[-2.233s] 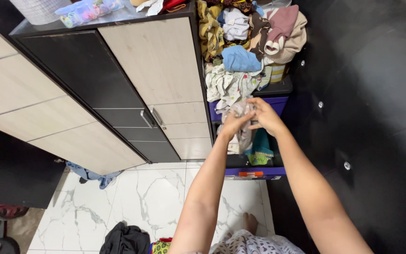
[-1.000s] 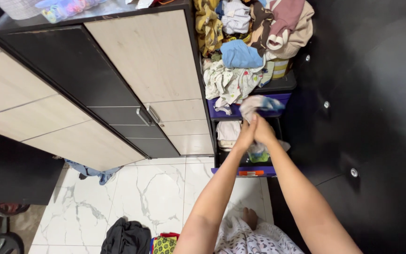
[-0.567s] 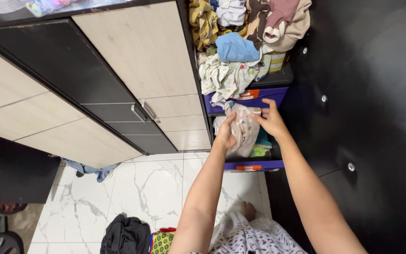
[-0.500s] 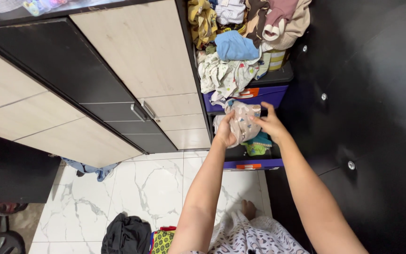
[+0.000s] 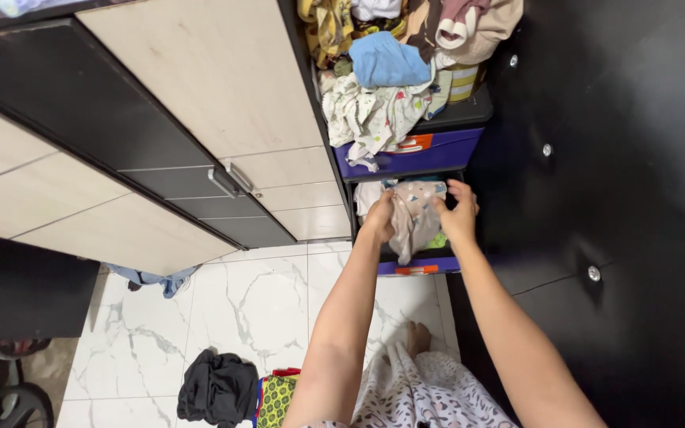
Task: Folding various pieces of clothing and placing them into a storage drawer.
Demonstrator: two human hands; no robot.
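Pale beige patterned garment (image 5: 415,218) was held over open lower purple drawer (image 5: 418,266), between both hands. Left hand (image 5: 380,218) gripped garment's left edge, fingers curled closed into cloth. Right hand (image 5: 459,212) gripped right edge, fingers bent around fabric. Upper purple drawer (image 5: 414,150) overflowed with white printed clothes (image 5: 370,119); blue cloth (image 5: 386,59) lay above. Black garment (image 5: 217,387) lay on white marble floor (image 5: 255,309), well apart from hands.

Both hands (image 5: 420,215) hold a pale garment (image 5: 414,215) over a purple drawer (image 5: 418,268).
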